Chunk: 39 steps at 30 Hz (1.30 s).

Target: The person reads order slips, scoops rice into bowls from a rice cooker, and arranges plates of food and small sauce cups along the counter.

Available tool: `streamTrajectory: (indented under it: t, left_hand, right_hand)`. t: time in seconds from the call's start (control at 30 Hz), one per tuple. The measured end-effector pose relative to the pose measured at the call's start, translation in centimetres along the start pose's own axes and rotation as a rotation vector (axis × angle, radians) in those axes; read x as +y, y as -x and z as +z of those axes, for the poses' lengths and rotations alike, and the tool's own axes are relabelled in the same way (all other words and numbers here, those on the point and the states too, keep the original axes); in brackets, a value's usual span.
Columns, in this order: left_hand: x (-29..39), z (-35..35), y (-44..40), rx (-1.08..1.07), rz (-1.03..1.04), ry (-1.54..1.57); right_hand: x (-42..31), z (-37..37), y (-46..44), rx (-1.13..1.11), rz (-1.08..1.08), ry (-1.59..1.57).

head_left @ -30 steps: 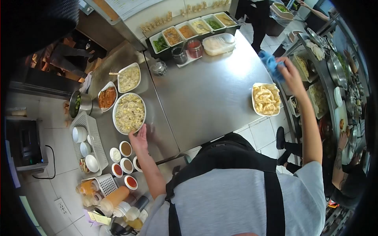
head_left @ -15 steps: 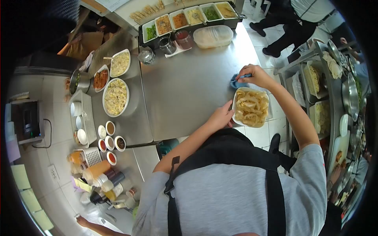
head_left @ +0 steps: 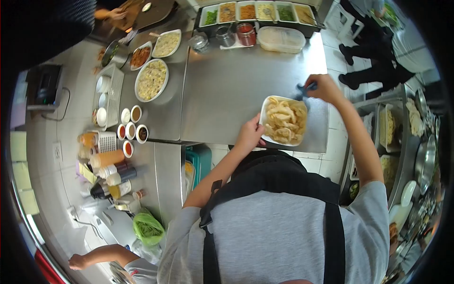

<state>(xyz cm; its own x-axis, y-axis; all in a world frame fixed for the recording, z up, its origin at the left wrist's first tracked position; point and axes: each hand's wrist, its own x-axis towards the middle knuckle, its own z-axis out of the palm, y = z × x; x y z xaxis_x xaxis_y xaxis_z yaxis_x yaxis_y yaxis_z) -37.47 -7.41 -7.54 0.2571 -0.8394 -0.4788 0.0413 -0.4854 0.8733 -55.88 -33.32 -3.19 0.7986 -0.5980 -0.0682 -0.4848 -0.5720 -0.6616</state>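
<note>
My left hand is closed on the left side of a white square bowl, with the thumb near the rim. Pale yellow, curled pieces of food fill the bowl, though their exact kind is unclear. The bowl is over the steel table's near edge; whether it rests there I cannot tell. Beyond its upper right corner, my right hand pinches a crumpled blue cloth over the table's right side.
Food trays line the back of the steel table, with jars and a lidded plastic box before them. Filled bowls and sauce cups stand left. Another person's hand shows lower left; a loaded shelf stands right.
The view has shifted. The bowl has moved left and farther over the table in my left hand. My right hand still holds the blue cloth, now near the table's right edge.
</note>
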Motion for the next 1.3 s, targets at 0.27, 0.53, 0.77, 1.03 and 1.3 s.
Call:
streamTrajectory:
  t: [0.27,0.53,0.77,1.03,1.3]
  left_hand:
    - [-2.9,-8.9,1.0,0.185,0.048,0.036]
    - [-3.6,-11.5,2.9,0.315,0.043,0.094]
    - [-3.9,-11.2,3.7,0.467,0.032,0.209]
    - [-4.3,-8.4,1.6,0.193,-0.225,0.623]
    - [-4.3,-13.6,-0.9,0.324,-0.197,0.620]
  right_hand:
    - [-1.5,5.2,-2.4,0.145,-0.081,-0.156]
    - [-7.5,15.6,-6.4,0.196,0.139,-0.330]
    - [-6.2,13.7,-5.1,-0.034,0.295,-0.621]
    - [-12.9,24.0,-1.5,0.194,0.523,-1.217]
    - [-17.8,21.2,-0.8,-0.430,0.494,-1.064]
